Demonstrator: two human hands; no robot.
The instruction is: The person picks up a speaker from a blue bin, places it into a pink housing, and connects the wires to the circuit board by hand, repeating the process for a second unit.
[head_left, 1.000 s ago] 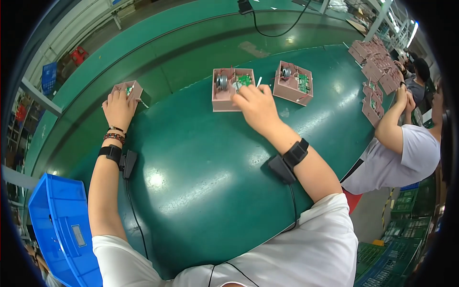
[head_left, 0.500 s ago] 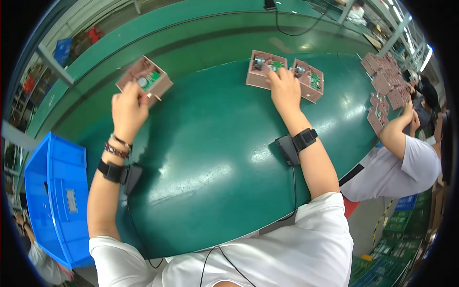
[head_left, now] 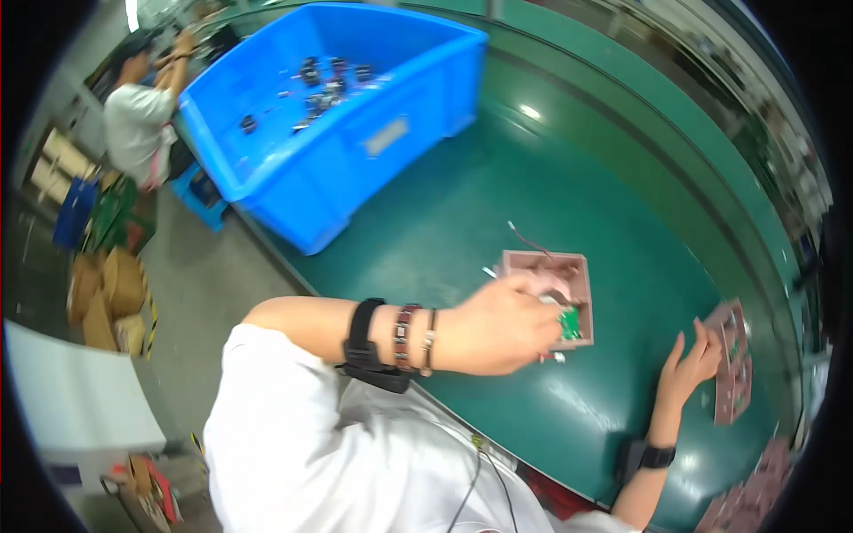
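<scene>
Head | pink open-topped box (head_left: 578, 280), green board (head_left: 569, 324) inside | left hand (head_left: 502, 327) over it, can't tell grip | right hand (head_left: 690, 369) fingers apart

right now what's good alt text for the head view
The left hand is over an open pink rectangular box with a green circuit board on a green table; the open right hand is beside more pink boxes. A large blue plastic bin holds small metallic parts.
</scene>
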